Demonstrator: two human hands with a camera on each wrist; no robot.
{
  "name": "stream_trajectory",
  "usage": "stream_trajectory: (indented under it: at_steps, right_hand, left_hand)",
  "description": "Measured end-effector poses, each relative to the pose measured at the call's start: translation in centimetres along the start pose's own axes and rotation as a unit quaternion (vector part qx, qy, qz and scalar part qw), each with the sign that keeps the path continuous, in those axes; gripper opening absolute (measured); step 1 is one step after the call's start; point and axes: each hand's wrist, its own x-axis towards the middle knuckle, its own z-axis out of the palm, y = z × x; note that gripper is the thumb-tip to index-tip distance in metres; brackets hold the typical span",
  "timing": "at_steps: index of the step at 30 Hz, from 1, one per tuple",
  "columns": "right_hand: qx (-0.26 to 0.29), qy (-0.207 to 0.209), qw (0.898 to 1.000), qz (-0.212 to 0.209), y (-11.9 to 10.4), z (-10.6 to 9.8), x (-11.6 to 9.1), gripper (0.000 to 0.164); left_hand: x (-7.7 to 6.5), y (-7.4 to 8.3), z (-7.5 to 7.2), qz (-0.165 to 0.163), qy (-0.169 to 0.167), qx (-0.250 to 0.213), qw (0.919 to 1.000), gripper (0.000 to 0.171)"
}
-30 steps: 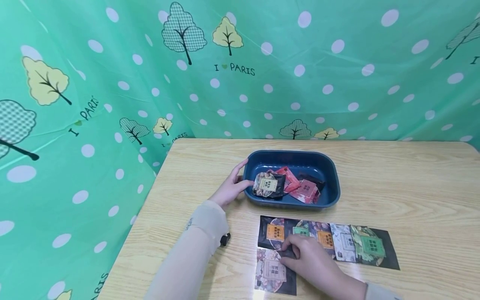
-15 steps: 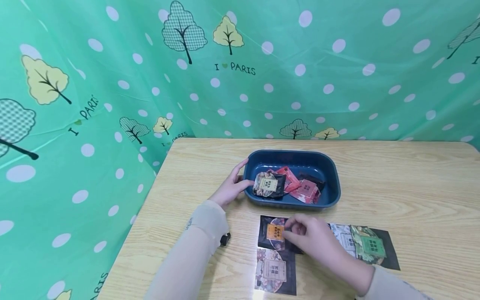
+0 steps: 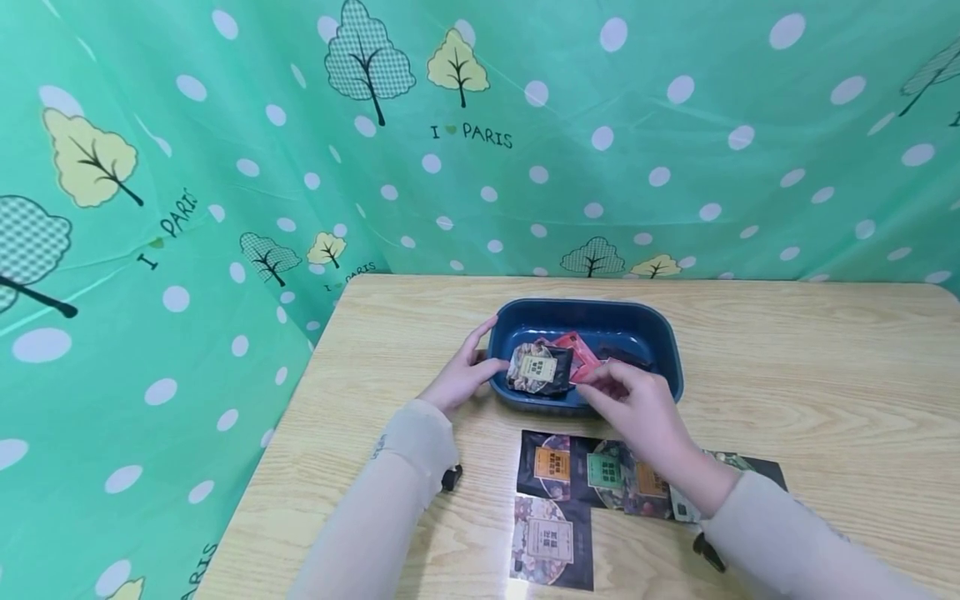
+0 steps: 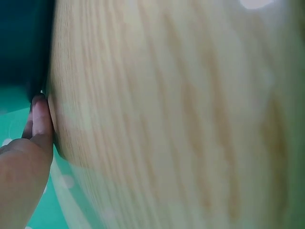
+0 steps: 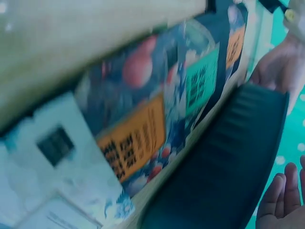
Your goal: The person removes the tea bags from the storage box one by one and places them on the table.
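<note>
Bracing a blue tub (image 3: 585, 314) with one hand, reaching into it with the other.
From the head view, the left hand (image 3: 467, 373) lies spread against the tub's left end, seemingly to stop it sliding; the right hand (image 3: 637, 404) bends its fingers over the red packets (image 3: 579, 352) inside, but I cannot tell whether it pinches one. Printed packets (image 3: 604, 471) lie face up on the table (image 3: 795, 367), labels showing; their characters are too small to read, unlike "I PARIS" on the green cloth (image 3: 675, 208). The left wrist view shows fingers (image 4: 42, 119) at the tub; the right shows blurred orange (image 5: 136, 138) and green labels (image 5: 202, 78).
</note>
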Motion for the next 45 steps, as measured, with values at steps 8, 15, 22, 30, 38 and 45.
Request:
stream_trajectory:
  at_steps: [8,15,22,30,38,45]
  right_hand:
    - [-0.023,-0.025,0.999,0.035,0.8,0.3,2.0,0.018]
    - [-0.037,-0.036,0.998,0.044,1.2,1.3,3.4,0.03]
    - [-0.066,-0.069,0.992,0.077,1.0,2.0,4.7,0.047]
    - [-0.111,-0.099,0.985,0.092,0.8,2.6,5.8,0.051]
    - [-0.146,-0.121,0.978,0.085,0.8,3.1,6.3,0.066]
    - [-0.171,-0.147,0.971,0.079,1.0,3.4,6.6,0.064]
  left_hand:
    - [-0.2,0.2,0.1,0.004,0.002,-0.002,1.0,0.073]
    - [-0.3,0.3,0.2,0.012,0.0,-0.016,0.9998,0.075]
    - [-0.3,0.3,0.2,0.01,0.001,-0.013,0.9999,0.074]
    - [-0.3,0.3,0.2,0.007,0.004,-0.009,0.9999,0.074]
    - [-0.2,0.2,0.2,0.006,0.004,-0.01,0.9999,0.075]
    - [-0.3,0.2,0.2,0.005,0.004,-0.002,1.0,0.074]
